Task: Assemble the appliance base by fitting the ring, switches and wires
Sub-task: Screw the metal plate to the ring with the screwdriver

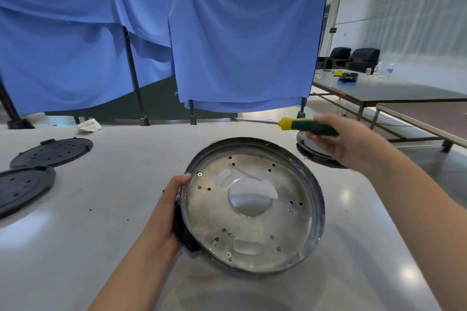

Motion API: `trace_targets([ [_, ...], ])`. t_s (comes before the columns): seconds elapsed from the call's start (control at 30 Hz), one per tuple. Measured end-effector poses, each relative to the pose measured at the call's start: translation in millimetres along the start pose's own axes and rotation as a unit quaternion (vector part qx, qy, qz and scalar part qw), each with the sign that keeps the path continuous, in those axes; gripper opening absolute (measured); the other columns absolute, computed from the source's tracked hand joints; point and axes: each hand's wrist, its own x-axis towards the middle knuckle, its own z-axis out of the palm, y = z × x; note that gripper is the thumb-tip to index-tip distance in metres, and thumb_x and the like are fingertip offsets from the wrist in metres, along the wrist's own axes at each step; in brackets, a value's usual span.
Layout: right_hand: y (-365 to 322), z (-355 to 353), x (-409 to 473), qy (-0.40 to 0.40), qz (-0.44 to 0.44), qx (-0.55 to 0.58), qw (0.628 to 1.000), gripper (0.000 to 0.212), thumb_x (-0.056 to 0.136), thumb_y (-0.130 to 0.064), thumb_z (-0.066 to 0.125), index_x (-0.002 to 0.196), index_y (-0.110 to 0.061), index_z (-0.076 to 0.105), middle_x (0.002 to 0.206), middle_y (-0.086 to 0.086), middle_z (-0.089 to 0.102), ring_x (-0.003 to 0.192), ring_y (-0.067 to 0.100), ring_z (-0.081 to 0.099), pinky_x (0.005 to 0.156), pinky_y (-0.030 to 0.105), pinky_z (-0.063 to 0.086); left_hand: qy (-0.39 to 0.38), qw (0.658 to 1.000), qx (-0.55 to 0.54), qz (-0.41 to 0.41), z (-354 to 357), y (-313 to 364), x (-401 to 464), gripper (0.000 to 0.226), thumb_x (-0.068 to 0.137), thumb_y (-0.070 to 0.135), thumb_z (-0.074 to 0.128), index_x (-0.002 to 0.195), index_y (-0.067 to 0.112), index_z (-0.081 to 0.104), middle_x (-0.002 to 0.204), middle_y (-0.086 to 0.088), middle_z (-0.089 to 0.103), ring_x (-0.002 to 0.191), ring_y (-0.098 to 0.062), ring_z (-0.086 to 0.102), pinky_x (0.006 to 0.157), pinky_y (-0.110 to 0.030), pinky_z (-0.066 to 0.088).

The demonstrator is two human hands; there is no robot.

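Item: metal base pan [252, 209], tilted up off worktop [88, 247], centre front. We judge next fitting needs pan kept steady, holes facing us, driver tip brought square to hole. Left hand [164, 214] grips pan's left rim, fingers curled behind. Right hand [338, 141] raised far right, fingers wrapped round green-yellow screwdriver [305, 127], shaft pointing left.

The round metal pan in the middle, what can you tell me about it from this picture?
The round metal pan is a shallow, silvery, somewhat dull dish with a raised rim. Its floor has a big irregular cut-out in the centre, two smaller oblong slots and many small holes. It is tilted, open face toward the camera, above the pale table. The left hand grips its left edge, where a dark part sits behind the rim. The right hand, holding a screwdriver, is apart from it.
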Motion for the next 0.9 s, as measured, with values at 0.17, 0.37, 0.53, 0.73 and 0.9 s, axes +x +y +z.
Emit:
trace_targets([
  [0.17, 48, -54, -10, -0.014, 0.121, 0.125, 0.985, 0.041, 0.067, -0.003, 0.058, 0.107, 0.001, 0.062, 0.107, 0.024, 0.062, 0.066, 0.019, 0.068, 0.047, 0.019, 0.054, 0.016, 1.0, 0.011, 0.008, -2, 1, 0, 0.044, 0.058, 0.047, 0.075, 0.089, 0.016, 0.077, 0.086, -0.009, 0.073, 0.077, -0.024, 0.071, 0.066, -0.034, 0.058],
  [0.37, 87, -83, -10, 0.081, 0.052, 0.043, 0.994, 0.019, 0.082, -0.015, 0.066, 0.1, -0.01, 0.068, 0.085, 0.005, 0.072, 0.069, 0.013, 0.06, 0.057, 0.022, 0.052, 0.019, 1.0, 0.004, 0.0, -2, 0, -1, 0.035, 0.059, 0.046, 0.073, 0.079, 0.017, 0.077, 0.078, -0.008, 0.072, 0.068, -0.023, 0.07, 0.057, -0.034, 0.056],
  [0.53, 104, -100, -8, 0.242, -0.1, -0.219, 0.94, 0.016, 0.076, -0.013, 0.077, 0.089, -0.014, 0.069, 0.079, 0.006, 0.068, 0.072, 0.019, 0.061, 0.061, 0.028, 0.044, 0.023, 1.0, 0.013, -0.001, -1, -1, 0, 0.027, 0.063, 0.044, 0.067, 0.068, 0.019, 0.076, 0.068, -0.005, 0.07, 0.059, -0.021, 0.068, 0.054, -0.031, 0.056],
  [0.73, 123, -109, -3, 0.285, -0.079, -0.405, 0.865, 0.014, 0.075, -0.025, 0.072, 0.08, -0.024, 0.059, 0.081, -0.006, 0.059, 0.076, 0.02, 0.055, 0.061, 0.031, 0.041, 0.033, 0.999, 0.019, 0.007, -3, -1, 1, 0.024, 0.064, 0.044, 0.067, 0.064, 0.021, 0.073, 0.064, -0.002, 0.067, 0.056, -0.019, 0.066, 0.054, -0.03, 0.055],
  [0.9, 127, -104, -1, 0.264, -0.059, -0.479, 0.835, 0.017, 0.077, -0.028, 0.069, 0.083, -0.024, 0.053, 0.082, -0.003, 0.057, 0.08, 0.022, 0.052, 0.057, 0.03, 0.036, 0.043, 0.999, 0.019, -0.002, -4, 0, 0, 0.026, 0.069, 0.046, 0.064, 0.067, 0.022, 0.075, 0.068, -0.001, 0.069, 0.059, -0.019, 0.067, 0.055, -0.031, 0.056],
])
